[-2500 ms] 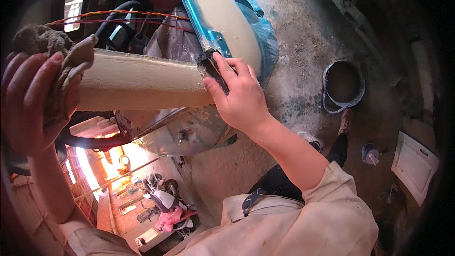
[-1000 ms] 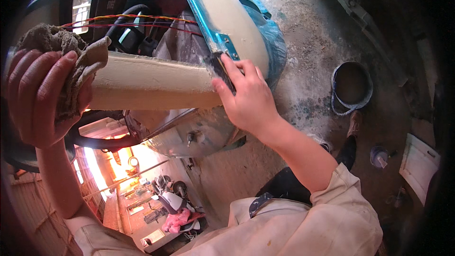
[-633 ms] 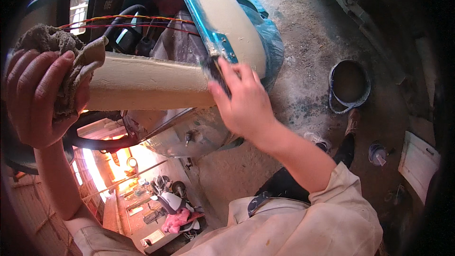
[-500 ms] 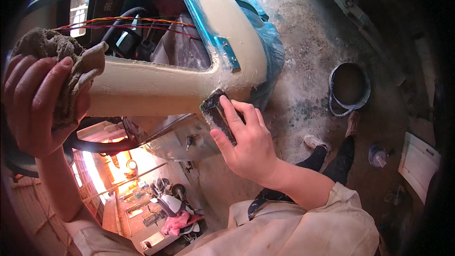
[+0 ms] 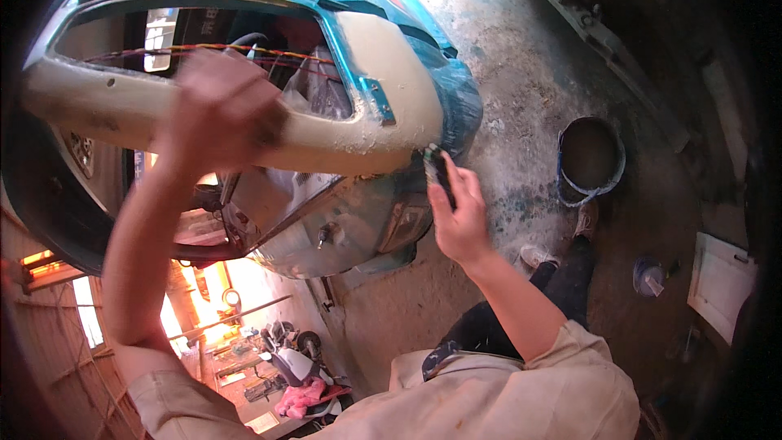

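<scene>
A cream-coated vehicle frame (image 5: 122, 98) with bare blue edges runs across in front of me, around an open window. My left hand (image 5: 220, 110), smeared by motion, is curled against the frame's lower bar below the window. The grey-brown rag in it is almost wholly hidden by the fingers. My right hand (image 5: 463, 220) grips a dark sanding block (image 5: 440, 175) between thumb and fingers. The block is tilted steeply, its upper end at the frame's rounded right corner; whether it touches cannot be told.
Red and yellow wires (image 5: 138, 52) cross the window opening. Clear plastic sheeting (image 5: 460, 102) hangs over the right side. A bucket (image 5: 592, 159) of murky liquid stands on the stained floor, near my feet. A parked scooter (image 5: 295, 363) is at the lower left.
My left hand has swung right with the rag, from the far left onto the bar. The sanding block has moved right to the corner and turned more upright.
</scene>
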### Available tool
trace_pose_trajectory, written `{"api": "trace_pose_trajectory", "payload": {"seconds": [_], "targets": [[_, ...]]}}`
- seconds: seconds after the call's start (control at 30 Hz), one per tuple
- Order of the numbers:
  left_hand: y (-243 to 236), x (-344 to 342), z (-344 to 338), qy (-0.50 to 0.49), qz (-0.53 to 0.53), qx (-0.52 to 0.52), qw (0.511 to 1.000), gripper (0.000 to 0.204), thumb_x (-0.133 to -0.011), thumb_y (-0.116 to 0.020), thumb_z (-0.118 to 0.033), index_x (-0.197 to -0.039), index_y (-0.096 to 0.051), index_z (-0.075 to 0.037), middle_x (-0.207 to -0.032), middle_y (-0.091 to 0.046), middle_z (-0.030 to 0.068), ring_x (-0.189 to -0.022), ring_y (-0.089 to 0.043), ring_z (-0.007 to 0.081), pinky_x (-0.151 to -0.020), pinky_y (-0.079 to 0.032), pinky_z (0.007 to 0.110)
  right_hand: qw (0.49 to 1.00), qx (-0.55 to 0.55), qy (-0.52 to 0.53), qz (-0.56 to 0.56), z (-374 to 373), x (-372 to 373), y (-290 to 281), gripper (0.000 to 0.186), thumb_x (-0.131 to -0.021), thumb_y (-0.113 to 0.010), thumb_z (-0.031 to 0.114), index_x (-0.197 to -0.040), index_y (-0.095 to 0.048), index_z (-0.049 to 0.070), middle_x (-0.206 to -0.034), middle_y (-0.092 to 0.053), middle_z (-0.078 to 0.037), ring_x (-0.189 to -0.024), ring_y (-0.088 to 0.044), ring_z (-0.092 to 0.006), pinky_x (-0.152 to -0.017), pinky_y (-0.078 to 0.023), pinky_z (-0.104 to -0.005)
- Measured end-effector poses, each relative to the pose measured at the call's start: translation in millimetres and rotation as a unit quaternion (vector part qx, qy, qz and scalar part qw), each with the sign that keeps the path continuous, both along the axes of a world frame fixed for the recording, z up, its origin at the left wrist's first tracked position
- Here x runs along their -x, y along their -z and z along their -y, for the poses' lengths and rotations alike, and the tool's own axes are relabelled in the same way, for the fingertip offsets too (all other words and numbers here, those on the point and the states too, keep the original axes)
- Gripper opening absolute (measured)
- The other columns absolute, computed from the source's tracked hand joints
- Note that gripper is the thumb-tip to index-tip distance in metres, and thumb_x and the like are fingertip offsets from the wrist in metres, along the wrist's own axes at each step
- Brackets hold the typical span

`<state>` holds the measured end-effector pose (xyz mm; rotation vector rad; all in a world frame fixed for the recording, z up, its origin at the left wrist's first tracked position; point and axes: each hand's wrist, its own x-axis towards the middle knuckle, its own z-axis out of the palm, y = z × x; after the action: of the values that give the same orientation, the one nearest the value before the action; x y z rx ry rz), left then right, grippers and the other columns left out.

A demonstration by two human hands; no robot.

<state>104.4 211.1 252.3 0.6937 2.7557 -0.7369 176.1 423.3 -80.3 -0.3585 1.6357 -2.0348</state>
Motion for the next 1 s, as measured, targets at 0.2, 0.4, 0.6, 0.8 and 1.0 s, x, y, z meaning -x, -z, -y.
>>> {"api": "trace_pose_trajectory", "payload": {"seconds": [0.2, 0.4, 0.6, 0.8, 1.0], "targets": [[150, -34, -41, -0.026, 0.104, 0.145, 0.984, 0.017, -0.087, -0.067, -0.027, -0.08, -0.076, -0.014, -0.081, -0.069, 0.0021, -0.083, -0.065, 0.0222, -0.074, -0.047, 0.04, 0.991, -0.118, -0.06, 0.037, -67, 20, 61, 0.059, -0.11, -0.063, 0.035, -0.157, -0.052, 0.001, -0.129, -0.059, -0.018, -0.114, -0.064, -0.0325, -0.1, -0.052, -0.0406], [194, 31, -25, -0.258, 0.147, 0.196, 0.935, 0.021, -0.089, -0.065, -0.027, -0.084, -0.079, -0.014, -0.088, -0.078, 0.0078, -0.087, -0.075, 0.0245, -0.075, -0.051, 0.043, 0.985, -0.123, -0.118, 0.027, -103, 59, 49, 0.059, -0.111, -0.06, 0.035, -0.157, -0.051, -0.001, -0.133, -0.058, -0.018, -0.12, -0.061, -0.0319, -0.106, -0.048, -0.0396], [227, 59, 27, -0.302, 0.038, 0.208, 0.93, 0.022, -0.091, -0.063, -0.027, -0.085, -0.08, -0.014, -0.088, -0.079, 0.0081, -0.088, -0.076, 0.0263, -0.075, -0.052, 0.044, 0.981, -0.119, -0.15, 0.033, -125, 74, 53, 0.061, -0.11, -0.062, 0.035, -0.156, -0.05, -0.003, -0.134, -0.058, -0.02, -0.123, -0.06, -0.0339, -0.108, -0.047, -0.0406], [233, 39, 9, -0.351, 0.027, 0.238, 0.905, 0.018, -0.088, -0.066, -0.029, -0.085, -0.079, -0.017, -0.089, -0.079, 0.0063, -0.087, -0.075, 0.0249, -0.075, -0.051, 0.044, 0.976, -0.103, -0.189, 0.039, -144, 73, 58, 0.059, -0.109, -0.062, 0.035, -0.155, -0.052, 0.0, -0.134, -0.057, -0.019, -0.12, -0.062, -0.0355, -0.105, -0.049, -0.0416], [243, -15, -54, -0.215, 0.133, 0.254, 0.934, 0.021, -0.088, -0.063, -0.029, -0.084, -0.078, -0.015, -0.087, -0.072, 0.0057, -0.086, -0.065, 0.0254, -0.077, -0.047, 0.047, 0.975, -0.086, -0.191, 0.072, -152, 76, 63, 0.057, -0.109, -0.063, 0.033, -0.154, -0.053, 0.001, -0.134, -0.058, -0.018, -0.118, -0.063, -0.0347, -0.104, -0.049, -0.0417]]}}
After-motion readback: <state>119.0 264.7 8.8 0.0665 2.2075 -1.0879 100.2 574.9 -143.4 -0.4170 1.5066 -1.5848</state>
